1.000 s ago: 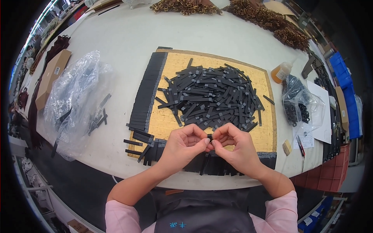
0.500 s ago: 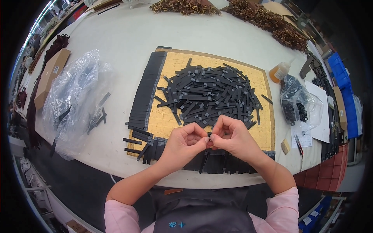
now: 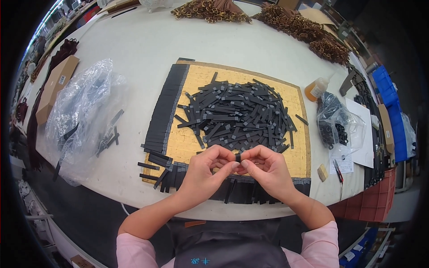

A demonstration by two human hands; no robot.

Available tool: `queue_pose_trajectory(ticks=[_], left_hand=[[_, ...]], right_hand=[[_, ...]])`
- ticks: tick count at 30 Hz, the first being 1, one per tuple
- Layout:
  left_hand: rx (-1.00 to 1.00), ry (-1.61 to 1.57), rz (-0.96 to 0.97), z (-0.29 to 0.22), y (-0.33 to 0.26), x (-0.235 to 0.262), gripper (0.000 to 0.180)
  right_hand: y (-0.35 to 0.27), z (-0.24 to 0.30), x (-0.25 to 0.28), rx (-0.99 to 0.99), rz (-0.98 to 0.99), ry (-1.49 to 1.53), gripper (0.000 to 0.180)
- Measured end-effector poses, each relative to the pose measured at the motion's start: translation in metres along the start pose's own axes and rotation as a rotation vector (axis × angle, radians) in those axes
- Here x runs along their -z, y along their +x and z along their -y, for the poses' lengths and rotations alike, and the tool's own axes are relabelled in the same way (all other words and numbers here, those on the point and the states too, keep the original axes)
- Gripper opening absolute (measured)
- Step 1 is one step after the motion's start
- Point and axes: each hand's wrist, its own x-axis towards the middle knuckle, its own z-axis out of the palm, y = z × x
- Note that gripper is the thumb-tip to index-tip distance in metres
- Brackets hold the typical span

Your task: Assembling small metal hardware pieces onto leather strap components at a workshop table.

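Between my fingertips is a small black strip (image 3: pixel 237 157), bent into a loop. My left hand (image 3: pixel 208 172) pinches it from the left and my right hand (image 3: pixel 267 172) from the right, thumbs nearly meeting. Both hands are over the near part of a yellow board (image 3: pixel 178 134). Just beyond them lies a loose heap of short black strips (image 3: pixel 237 111) with grey ends. More strips sit in an overlapping row (image 3: pixel 165 107) down the board's left side, and others line its near edge, partly covered by my hands and wrists.
Left of the board lie a crumpled clear plastic bag (image 3: pixel 82 125) and a cardboard box (image 3: pixel 56 91). To the right are a bottle of amber liquid (image 3: pixel 316 89), a bag of black rings (image 3: pixel 333 125), a yellowish block (image 3: pixel 322 173) and a slim red-handled tool (image 3: pixel 338 172). Brown straps with buckles (image 3: pixel 210 11) lie far back.
Both hands stay pinched together, with the fingers turned slightly so the black loop shows more plainly between them. The whole view has shifted a little.
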Motion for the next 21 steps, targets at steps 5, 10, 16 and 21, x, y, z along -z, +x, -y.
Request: queue_pose_trajectory(ticks=[5,10,16,21], left_hand=[[-0.199,0.325,-0.013,0.007,-0.007,-0.010,0.011],[-0.142,0.070,0.030,0.002,-0.009,-0.010,0.008],[-0.120,0.025,0.107,-0.017,0.000,-0.037,0.010],[-0.156,0.065,-0.001,-0.014,0.007,-0.049,0.008]], right_hand=[[-0.009,-0.010,0.001,0.012,-0.016,0.033,0.009],[-0.019,0.008,0.009,0.231,0.011,-0.270,0.011],[-0.036,0.019,0.030,0.192,-0.058,-0.277,0.014],[-0.039,0.011,0.020,0.242,-0.170,-0.205,0.017]])
